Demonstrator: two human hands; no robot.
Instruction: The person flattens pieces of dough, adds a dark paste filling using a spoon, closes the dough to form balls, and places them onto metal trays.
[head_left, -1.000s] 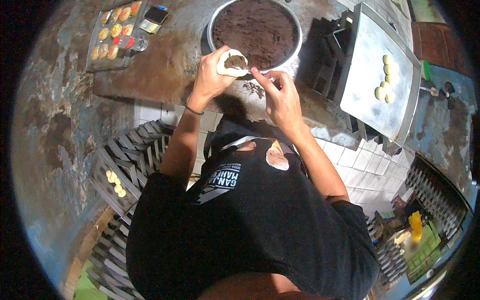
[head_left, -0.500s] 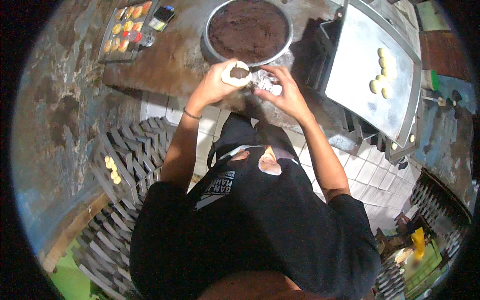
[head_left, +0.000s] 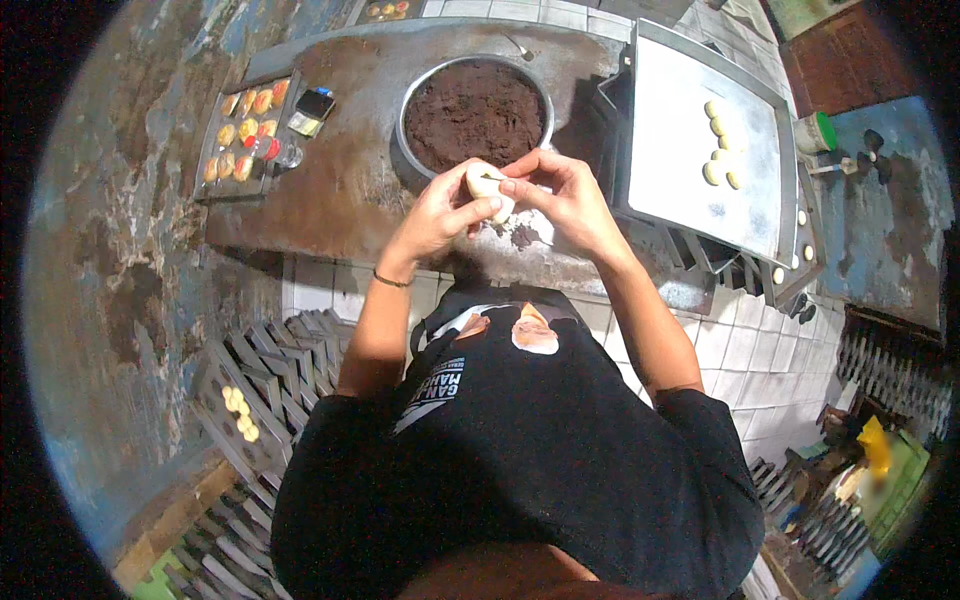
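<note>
1. At the far left of the worn stone counter (head_left: 330, 200), a dark tray of small round pastries (head_left: 240, 135) is seen, orange and red on top, with a small dark box (head_left: 314, 104) just beside it. Lower left, stacked dark racks (head_left: 270, 370) are seen with a few pale dough pieces (head_left: 240, 412) lying on them.

2. The left hand (head_left: 440, 215) is raised over the counter's front edge, closed around a pale dough ball (head_left: 487, 188) – the ball is cupped by the fingers and pressed by the thumb from below.

3. Just behind the hands, a round metal basin of dark brown filling (head_left: 475, 110) is set on the counter; loose crumbs of filling (head_left: 522, 236) are scattered beneath the hands.

4. The right hand (head_left: 565, 195) is closed on the same dough ball from the other side, its fingertips (head_left: 508, 186) pinched at the top, where a dark speck of filling appears to show. The ball is held between both hands, clear of the counter.

5. The step in hand is judged to be the sealing of dough around filling. It would be done well if the edges were gathered evenly toward one point, pinched shut with light pressure, and the ball turned in the cupped palm – so that no filling is squeezed through and no thin spot is left.

6. To the right, a pale metal baking sheet (head_left: 680, 140) is seen, raised on a dark rack, with a few finished dough balls (head_left: 722, 140) grouped near its far side.
</note>
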